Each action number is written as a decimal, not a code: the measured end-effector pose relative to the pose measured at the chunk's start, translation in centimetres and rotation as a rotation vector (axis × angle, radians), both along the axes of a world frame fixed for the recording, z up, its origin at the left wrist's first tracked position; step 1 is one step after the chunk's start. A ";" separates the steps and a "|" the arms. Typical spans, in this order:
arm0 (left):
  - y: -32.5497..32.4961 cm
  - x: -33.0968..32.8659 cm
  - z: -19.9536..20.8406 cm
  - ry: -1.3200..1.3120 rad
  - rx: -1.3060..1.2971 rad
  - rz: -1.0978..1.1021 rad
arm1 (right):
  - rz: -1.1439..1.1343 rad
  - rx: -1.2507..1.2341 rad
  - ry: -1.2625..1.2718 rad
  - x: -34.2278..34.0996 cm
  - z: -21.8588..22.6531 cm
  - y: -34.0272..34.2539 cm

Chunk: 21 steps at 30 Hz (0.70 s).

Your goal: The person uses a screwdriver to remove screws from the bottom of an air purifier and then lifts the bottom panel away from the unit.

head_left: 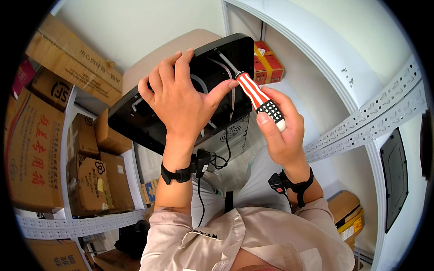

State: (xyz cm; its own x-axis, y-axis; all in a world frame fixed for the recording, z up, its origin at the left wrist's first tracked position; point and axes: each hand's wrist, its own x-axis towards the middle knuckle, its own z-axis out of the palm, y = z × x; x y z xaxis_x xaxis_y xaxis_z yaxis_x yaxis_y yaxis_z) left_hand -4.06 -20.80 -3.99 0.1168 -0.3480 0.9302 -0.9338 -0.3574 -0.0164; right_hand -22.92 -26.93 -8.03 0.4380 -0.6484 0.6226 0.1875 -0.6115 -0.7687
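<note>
My left hand (178, 97) lies spread on the back of a flat black panel (131, 119) that I hold tilted in front of me; its thumb reaches to the top of a screwdriver handle. My right hand (282, 131) is shut on that screwdriver (261, 100), whose handle has red and white stripes and a dark starred end. The metal shaft (227, 62) points up and left onto the panel's back near its upper right corner. Grey curved cables run over the panel's back, partly hidden by my left hand.
Metal shelving on the left holds several cardboard boxes (34, 149). A white slotted shelf frame (361, 122) curves along the right, with a red and yellow box (269, 63) behind it, a dark flat panel (394, 176) on the right and a cardboard box (348, 212) below.
</note>
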 end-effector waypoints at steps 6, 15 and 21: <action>-0.1 0.0 -0.1 0.001 0.008 0.011 | -0.004 0.017 0.030 -0.2 0.2 0.0; 0.1 0.0 -0.1 -0.018 -0.003 0.009 | 0.169 0.583 -0.073 -0.7 3.4 0.3; 0.1 -0.1 0.0 0.001 0.004 -0.022 | -0.059 0.252 0.023 0.1 3.7 0.6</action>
